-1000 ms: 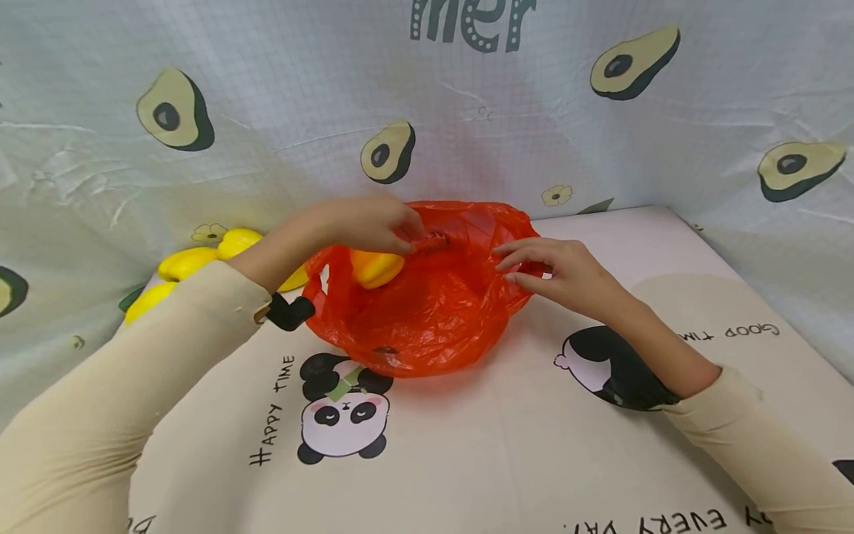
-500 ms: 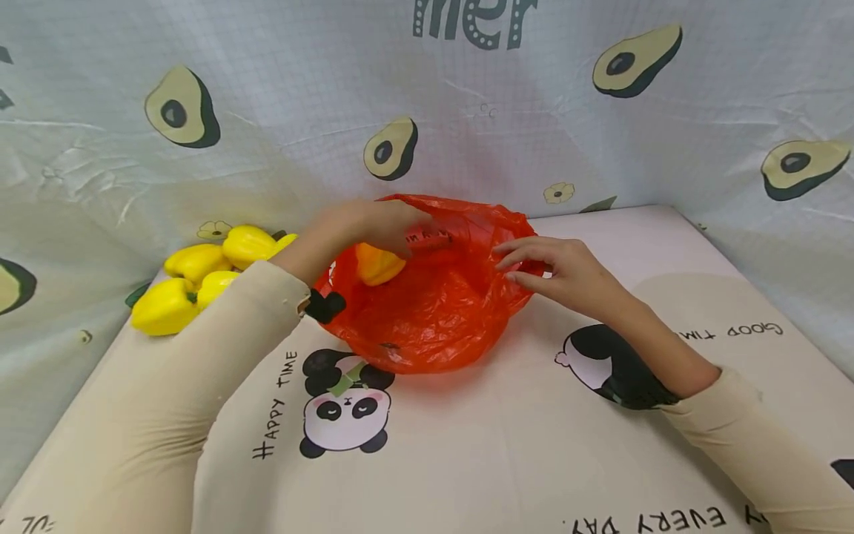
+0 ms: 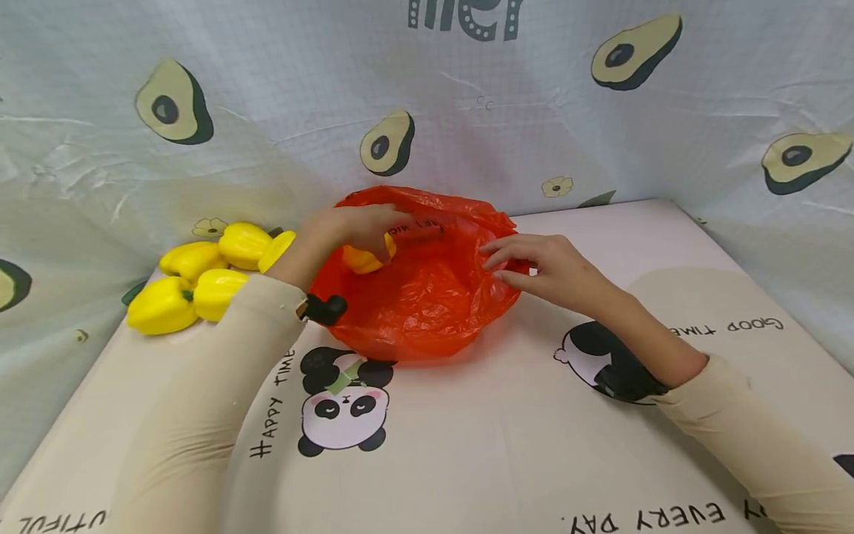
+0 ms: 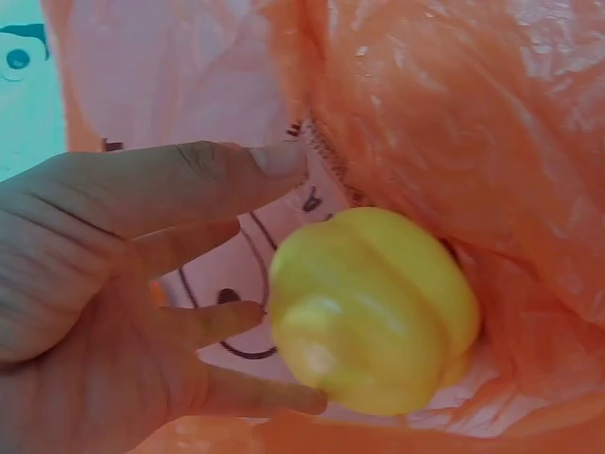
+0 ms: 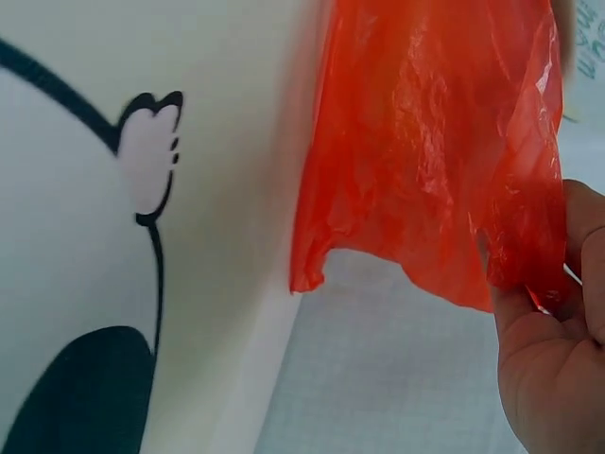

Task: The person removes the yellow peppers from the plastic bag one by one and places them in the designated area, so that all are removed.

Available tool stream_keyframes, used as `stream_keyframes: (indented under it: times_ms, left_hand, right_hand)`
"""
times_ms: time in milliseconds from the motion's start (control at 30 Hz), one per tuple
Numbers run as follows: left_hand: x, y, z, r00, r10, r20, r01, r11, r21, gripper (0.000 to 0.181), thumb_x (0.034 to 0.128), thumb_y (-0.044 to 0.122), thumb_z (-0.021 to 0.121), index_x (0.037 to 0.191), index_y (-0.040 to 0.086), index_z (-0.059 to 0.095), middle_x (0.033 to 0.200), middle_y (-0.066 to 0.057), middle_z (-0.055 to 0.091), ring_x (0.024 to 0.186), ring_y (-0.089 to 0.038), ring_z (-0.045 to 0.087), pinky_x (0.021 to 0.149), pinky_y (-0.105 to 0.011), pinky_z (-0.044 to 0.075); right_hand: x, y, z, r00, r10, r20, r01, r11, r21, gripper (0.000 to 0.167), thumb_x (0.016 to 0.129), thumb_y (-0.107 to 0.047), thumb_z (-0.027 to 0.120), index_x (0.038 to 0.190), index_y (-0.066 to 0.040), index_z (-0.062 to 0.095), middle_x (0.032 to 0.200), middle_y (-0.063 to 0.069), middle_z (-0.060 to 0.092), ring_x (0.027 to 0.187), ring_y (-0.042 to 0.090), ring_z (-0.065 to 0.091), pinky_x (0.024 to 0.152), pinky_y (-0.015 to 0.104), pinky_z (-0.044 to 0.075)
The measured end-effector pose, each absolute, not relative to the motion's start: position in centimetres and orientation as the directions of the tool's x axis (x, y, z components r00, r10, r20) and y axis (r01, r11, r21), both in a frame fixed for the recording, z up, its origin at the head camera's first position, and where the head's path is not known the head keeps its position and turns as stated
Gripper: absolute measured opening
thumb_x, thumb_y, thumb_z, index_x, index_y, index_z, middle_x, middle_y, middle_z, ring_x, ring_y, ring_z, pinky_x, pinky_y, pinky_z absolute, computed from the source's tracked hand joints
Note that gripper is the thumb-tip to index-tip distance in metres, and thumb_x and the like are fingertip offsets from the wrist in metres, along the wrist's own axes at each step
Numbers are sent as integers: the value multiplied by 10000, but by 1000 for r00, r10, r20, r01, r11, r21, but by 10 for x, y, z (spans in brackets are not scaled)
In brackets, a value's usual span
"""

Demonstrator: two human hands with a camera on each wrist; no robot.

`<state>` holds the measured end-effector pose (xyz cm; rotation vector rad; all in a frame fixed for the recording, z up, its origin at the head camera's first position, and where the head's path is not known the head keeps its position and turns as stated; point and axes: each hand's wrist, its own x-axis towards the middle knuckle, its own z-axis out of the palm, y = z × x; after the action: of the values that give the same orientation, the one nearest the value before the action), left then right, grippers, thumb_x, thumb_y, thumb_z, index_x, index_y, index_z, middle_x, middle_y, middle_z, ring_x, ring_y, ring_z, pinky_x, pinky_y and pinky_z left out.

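A red plastic bag (image 3: 427, 297) stands with its mouth spread on the table. My left hand (image 3: 365, 226) reaches inside the bag at its left, beside a yellow bell pepper (image 4: 373, 312). In the left wrist view its fingers (image 4: 250, 388) are extended, the fingertips at the pepper's near side, while the thumb (image 4: 227, 180) stands apart from it. Whether they touch is hard to tell. My right hand (image 3: 554, 267) pinches the right rim of the bag between thumb and fingers, also seen in the right wrist view, where the hand (image 5: 558, 350) holds the plastic.
Several yellow bell peppers (image 3: 160, 305) lie grouped on the table at the left, partly behind my left forearm. A printed cloth with pandas (image 3: 343, 415) covers the table. An avocado-print curtain (image 3: 280, 111) hangs behind the bag.
My left hand has drawn leftward inside the bag. The bag's left rim has risen and the bag has shifted slightly left. My right hand keeps its pinch on the rim, moving slightly left.
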<state>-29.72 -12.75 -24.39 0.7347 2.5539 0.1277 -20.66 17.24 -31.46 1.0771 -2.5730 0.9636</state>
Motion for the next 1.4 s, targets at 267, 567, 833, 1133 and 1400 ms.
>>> stream_keyframes:
  times_ms: [267,567,833,1133,1400]
  left_hand:
    - [-297,-136,-245,-816,396,-421,408,911,66,784,913,-3,692,1588,208,352,1575,-132,371,1362,-371,365,1076,-572,434]
    - [-300,-140,-249,-824,423,-376,425,902,83,730,875,38,771,1525,114,448,1450,-133,510,1293,-330,432,1084,-513,449]
    - [-305,-138,-258,-785,518,-339,499,854,148,525,841,34,810,1328,106,630,1287,-118,581,1219,-319,462,1021,-488,494]
    - [-308,-144,-268,-738,566,-368,516,824,234,548,864,90,804,1364,215,617,1300,-73,596,1238,-310,473,1047,-534,453]
    - [-305,-140,-268,-703,653,-282,554,752,358,649,901,198,776,1481,207,485,1325,-80,552,1199,-305,477,988,-482,478]
  right_hand:
    - [-207,167,-310,-723,-568,393,-686,527,-501,235,913,-94,763,1137,-165,769,1295,1,686,1143,187,629,726,231,544]
    - [-208,165,-313,-726,-570,385,-682,525,-509,242,920,-75,748,1147,-157,765,1301,10,684,1148,199,633,724,239,559]
    - [-207,167,-315,-738,-561,375,-670,542,-507,250,918,-81,753,1155,-156,767,1297,18,687,1134,203,638,729,238,548]
    - [-206,167,-316,-726,-570,385,-683,532,-500,243,914,-88,760,1146,-159,768,1292,28,690,1078,185,651,668,242,513]
    - [-206,167,-317,-729,-571,378,-680,535,-501,241,914,-91,760,1145,-161,766,1301,23,684,1161,207,634,704,255,533]
